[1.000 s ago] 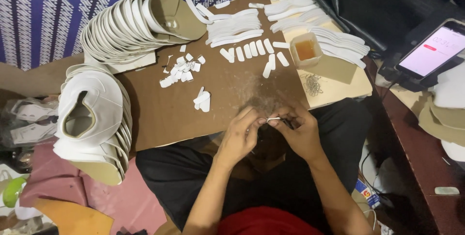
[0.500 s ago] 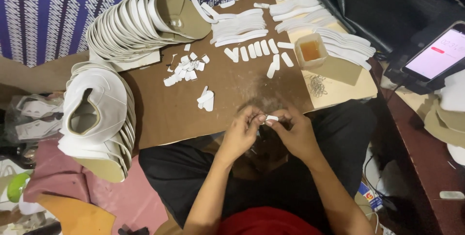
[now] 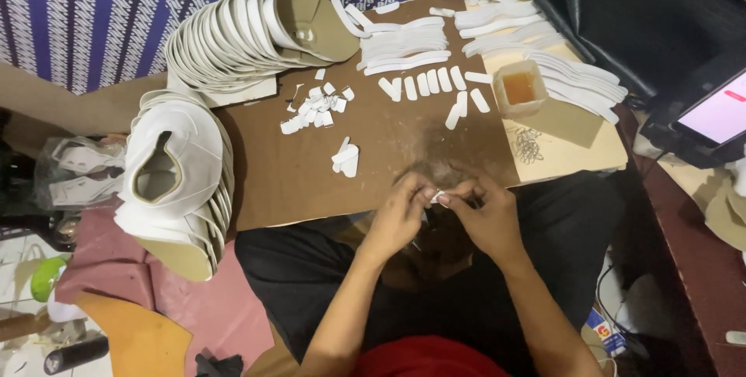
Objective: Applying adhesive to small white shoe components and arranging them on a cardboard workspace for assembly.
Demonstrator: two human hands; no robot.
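Small footwear workshop: stacked white shoe uppers [image 3: 233, 35], cut strips [image 3: 404, 47], glue tub [image 3: 519, 88], brown workboard [image 3: 388, 144].

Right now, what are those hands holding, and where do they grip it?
A small white piece, pinched at its ends between fingertips of the left hand and right hand.

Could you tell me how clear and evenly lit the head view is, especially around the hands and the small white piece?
Head view: light is fairly even on the brown board; the left hand and right hand are slightly soft, so the small white piece lacks detail; the tablet screen glares bright; the corners fall dark.
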